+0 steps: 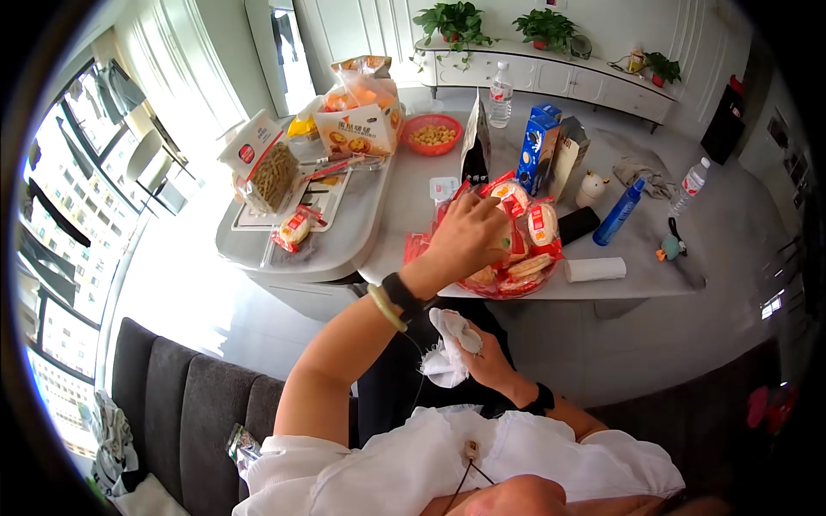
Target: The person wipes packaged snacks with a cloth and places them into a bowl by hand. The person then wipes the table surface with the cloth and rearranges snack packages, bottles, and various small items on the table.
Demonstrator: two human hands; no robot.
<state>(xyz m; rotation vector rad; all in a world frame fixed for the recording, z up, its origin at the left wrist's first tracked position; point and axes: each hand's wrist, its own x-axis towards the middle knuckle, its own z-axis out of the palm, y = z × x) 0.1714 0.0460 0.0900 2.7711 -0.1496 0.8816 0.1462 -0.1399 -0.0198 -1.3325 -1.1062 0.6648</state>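
Observation:
My left hand (469, 228) reaches over a pile of red-and-clear wrapped round biscuits (543, 224) near the table edge. Its fingers curl down among the wrappers, and the fingertips are partly hidden, so what they grip cannot be made out. Beneath the packets, the edge of a red container (508, 295) shows. Lower down, close to my lap, my right hand (495, 357) is closed around a crumpled white cloth (447, 348) with frayed edges. A dark band sits on each wrist, and the left one also carries a pale bangle (386, 308).
Beyond the biscuits stand a blue box (539, 148), a black-and-white package (476, 142) and a water bottle (501, 95). To the right are a blue spray bottle (619, 211) and a white tissue pack (595, 269). A red bowl of nuts (432, 150) and snack bags (357, 129) lie farther back.

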